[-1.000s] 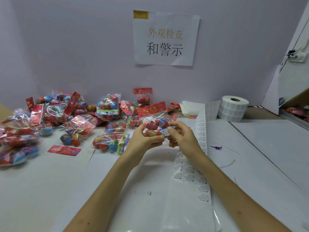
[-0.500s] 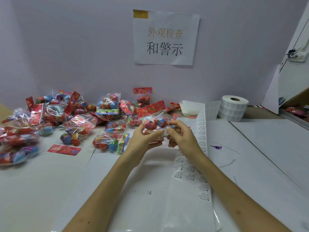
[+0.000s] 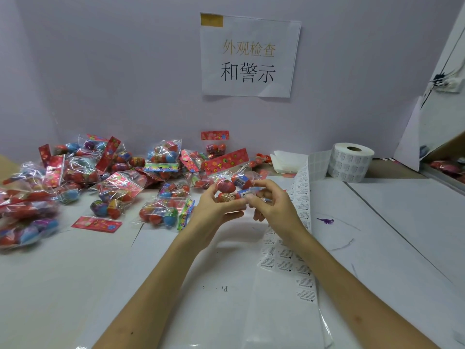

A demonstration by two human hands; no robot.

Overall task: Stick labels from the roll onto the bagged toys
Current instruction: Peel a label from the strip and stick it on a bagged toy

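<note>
Head view: at the left of the frame a pile of bagged toys point(image 3: 113, 177) is lying on the bench point(image 3: 402, 222). At centre, the left hand point(image 3: 214, 210) is holding one bagged toy point(image 3: 231, 177) clear of the bench, grip curled round it. The right hand point(image 3: 274, 210) is pinching a label point(image 3: 251, 192) against the bag's lower part. Step judged: the label is being pressed on. The next move is calling for smoothing it flat, then release. Further right, the label strip point(image 3: 302, 192) is trailing from the roll point(image 3: 351, 163). Against the earlier frames, hands and bag are staying almost unmoved.
</note>
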